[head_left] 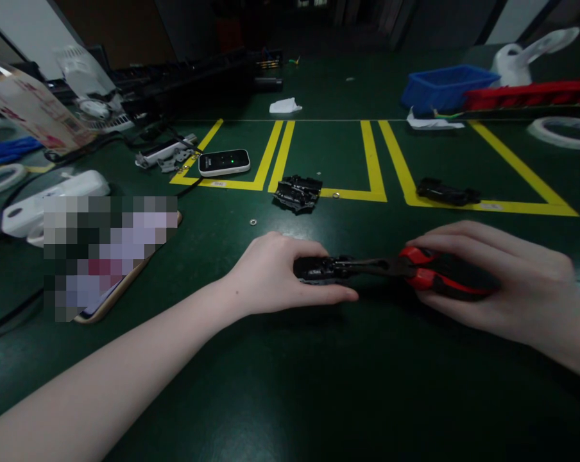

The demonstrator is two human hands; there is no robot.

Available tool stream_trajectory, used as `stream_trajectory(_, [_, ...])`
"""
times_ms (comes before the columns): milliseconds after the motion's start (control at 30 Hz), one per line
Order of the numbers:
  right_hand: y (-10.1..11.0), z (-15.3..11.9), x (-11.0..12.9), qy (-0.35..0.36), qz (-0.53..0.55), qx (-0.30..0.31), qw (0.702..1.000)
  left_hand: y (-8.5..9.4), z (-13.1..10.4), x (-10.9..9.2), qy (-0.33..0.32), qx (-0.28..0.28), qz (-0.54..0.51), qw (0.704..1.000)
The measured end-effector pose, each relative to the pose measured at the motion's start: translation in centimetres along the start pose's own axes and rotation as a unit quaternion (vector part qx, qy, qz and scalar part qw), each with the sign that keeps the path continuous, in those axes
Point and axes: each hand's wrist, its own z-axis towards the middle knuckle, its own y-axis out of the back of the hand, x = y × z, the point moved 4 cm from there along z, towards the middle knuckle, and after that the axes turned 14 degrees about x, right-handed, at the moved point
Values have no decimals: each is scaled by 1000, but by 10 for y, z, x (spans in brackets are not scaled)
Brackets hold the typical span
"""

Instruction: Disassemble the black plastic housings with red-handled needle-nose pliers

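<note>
My left hand (275, 273) is closed around a small black plastic part (314, 269), thumb along its near side. In my right hand (511, 289) are pliers with red and black handles (419, 269). Their long dark jaws point left and meet the right end of the black part; whether they grip it cannot be made out. Just beyond my left hand, several black plastic pieces (297, 194) lie in a cluster on the green table. Another black part (448, 192) rests farther right, on a yellow tape line. A small metal ring (253, 222) lies beyond my left wrist.
A phone (126, 263), partly blurred out, lies at the left beside a white device (54, 202). Farther back are a small white box with a green light (224, 163), a blue bin (448, 88), a red tray (535, 96) and a tape roll (566, 133). Cables cross the left side.
</note>
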Motion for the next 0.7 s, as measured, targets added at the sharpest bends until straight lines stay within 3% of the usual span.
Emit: stream_trajectory(700, [1, 0, -4, -15, 12, -12, 1000, -4, 5, 8, 9, -31, 41, 999])
